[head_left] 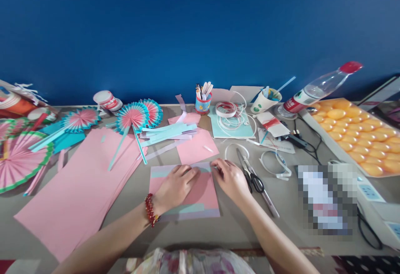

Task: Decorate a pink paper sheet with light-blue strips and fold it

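Observation:
A pink sheet of paper (204, 193) lies flat in front of me, with light blue and lilac strips along its top and bottom edges. My left hand (178, 184) rests on the upper part of this sheet, fingers extended and lightly bent, holding nothing; a red bead bracelet circles that wrist. At the sheet's top right corner is my right hand (229, 178), its fingers curled but apart and their tips by the paper's edge. Just right of that hand lie black-handled scissors (258, 183) and a slim pen-like tool (271, 205).
Large pink sheets (75, 182) and folded paper fans (133, 118) cover the left side. Behind the work lie loose paper strips (170, 134), a pen cup (203, 102) and white tape rolls (226, 109). A plastic bottle (321, 90) leans at right, near a blurred-out object (325, 201).

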A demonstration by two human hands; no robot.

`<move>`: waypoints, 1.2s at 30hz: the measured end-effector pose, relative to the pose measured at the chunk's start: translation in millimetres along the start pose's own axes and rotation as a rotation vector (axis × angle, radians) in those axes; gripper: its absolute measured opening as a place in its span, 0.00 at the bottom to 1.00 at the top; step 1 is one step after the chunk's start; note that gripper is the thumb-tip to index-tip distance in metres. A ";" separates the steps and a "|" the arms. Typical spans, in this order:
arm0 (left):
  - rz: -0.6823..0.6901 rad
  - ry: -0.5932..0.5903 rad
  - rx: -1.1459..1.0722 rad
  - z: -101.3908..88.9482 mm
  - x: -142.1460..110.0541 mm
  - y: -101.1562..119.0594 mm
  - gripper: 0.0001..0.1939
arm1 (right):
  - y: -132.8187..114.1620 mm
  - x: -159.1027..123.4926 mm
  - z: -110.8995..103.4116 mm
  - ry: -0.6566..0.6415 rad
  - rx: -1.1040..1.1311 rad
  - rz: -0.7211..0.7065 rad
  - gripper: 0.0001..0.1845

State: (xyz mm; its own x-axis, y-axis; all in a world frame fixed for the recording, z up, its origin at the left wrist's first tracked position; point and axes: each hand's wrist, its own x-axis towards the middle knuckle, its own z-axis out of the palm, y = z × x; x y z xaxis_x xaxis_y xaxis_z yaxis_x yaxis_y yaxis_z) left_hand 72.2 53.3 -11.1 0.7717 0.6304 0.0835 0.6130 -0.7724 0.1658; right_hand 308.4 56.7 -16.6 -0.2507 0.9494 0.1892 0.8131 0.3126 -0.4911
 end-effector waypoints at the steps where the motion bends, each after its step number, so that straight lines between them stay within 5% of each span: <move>1: 0.018 -0.016 0.024 -0.4 0.2 -0.2 0.21 | 0.1 -0.1 0.2 0.006 -0.001 -0.006 0.06; 15: 0.114 -0.067 0.102 -8.9 3.5 -4.3 0.22 | 2.3 -0.5 1.7 -0.018 -0.032 -0.006 0.05; 27: 0.107 0.108 -0.040 6.9 36.3 2.2 0.13 | 0.4 -0.3 -1.5 -0.026 -0.052 0.023 0.09; 36: 0.123 0.037 0.085 8.0 33.8 2.8 0.16 | 5.8 -3.0 -17.2 -0.033 -0.004 0.076 0.06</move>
State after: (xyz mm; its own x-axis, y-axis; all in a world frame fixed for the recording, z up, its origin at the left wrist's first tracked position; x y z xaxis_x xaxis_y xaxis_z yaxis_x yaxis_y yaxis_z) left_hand 101.4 71.8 -15.6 0.8361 0.5319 0.1343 0.5277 -0.8467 0.0684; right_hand 322.9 55.1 -5.4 -0.2054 0.9709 0.1230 0.8328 0.2394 -0.4992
